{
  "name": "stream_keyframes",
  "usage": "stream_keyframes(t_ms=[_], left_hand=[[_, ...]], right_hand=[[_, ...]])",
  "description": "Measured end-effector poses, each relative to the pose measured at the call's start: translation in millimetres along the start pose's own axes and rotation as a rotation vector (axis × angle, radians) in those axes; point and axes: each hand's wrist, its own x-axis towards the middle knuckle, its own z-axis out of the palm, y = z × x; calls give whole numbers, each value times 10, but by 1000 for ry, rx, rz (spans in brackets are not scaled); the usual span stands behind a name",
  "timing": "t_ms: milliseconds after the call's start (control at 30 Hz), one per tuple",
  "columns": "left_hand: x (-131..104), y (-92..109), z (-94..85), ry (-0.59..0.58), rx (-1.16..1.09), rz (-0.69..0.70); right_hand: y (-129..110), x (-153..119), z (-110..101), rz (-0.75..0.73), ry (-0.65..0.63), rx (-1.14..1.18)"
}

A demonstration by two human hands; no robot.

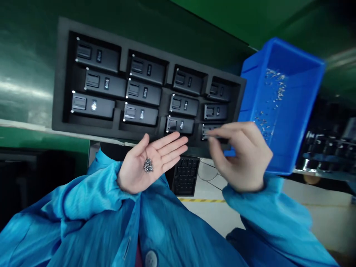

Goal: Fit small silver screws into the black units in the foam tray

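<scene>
My left hand (151, 161) lies palm up with its fingers stretched out, and a small heap of tiny metal screws (148, 165) rests on the palm. My right hand (241, 154) pinches thumb and forefinger together over the near right corner of the black tray (83, 128); anything between the fingertips is too small to make out. Close to those fingertips, a black boxy unit (207, 129) is partly covered by the hand. Several like units, such as the one at the near left (104, 109), lie in the tray's recesses, with small bright spots at corners of their left ends.
A blue plastic bin (308, 111) stands right of the tray, with loose small metal parts (275, 85) inside. The tray rests on a dark green tabletop (30, 66). Below the table edge is another black tray with compartments (186, 176). Dark blurred items (325, 144) stand at far right.
</scene>
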Motion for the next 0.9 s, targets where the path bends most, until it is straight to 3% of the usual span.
stream_keyframes(t_ms=[133, 267, 600, 900], left_hand=[[-20, 15, 40, 11, 15, -3], [-50, 46, 65, 51, 49, -16], [-46, 26, 52, 65, 50, 35], [-23, 17, 70, 114, 68, 17]], right_hand=[[-507, 78, 99, -137, -67, 241], [-744, 113, 251, -115, -140, 305], [-831, 160, 341, -209, -145, 46], [-841, 188, 331, -229, -226, -20]])
